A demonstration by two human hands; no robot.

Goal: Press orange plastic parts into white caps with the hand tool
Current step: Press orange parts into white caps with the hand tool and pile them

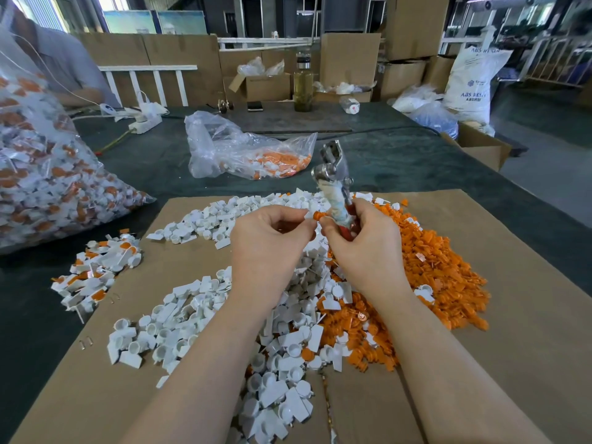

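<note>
My right hand (pixel 362 241) grips the taped handle of the metal hand tool (pixel 333 174), whose jaws point up and away. Between its thumb and forefinger sits a small orange part (pixel 318 216). My left hand (pixel 269 238) pinches a white cap (pixel 309 210) right against that orange part, above the heaps. Loose white caps (pixel 192 318) cover the cardboard sheet (pixel 519 322) from the middle to the left. A pile of orange parts (pixel 426 270) lies to the right of them.
A heap of assembled orange-and-white pieces (pixel 96 267) lies at the cardboard's left edge. A big full plastic bag (pixel 41 174) stands at far left, a smaller bag (pixel 246 152) behind. A person's arm (pixel 64 68), a power strip (pixel 145 121), a bottle (pixel 302 88) and boxes (pixel 480 145) ring the dark table.
</note>
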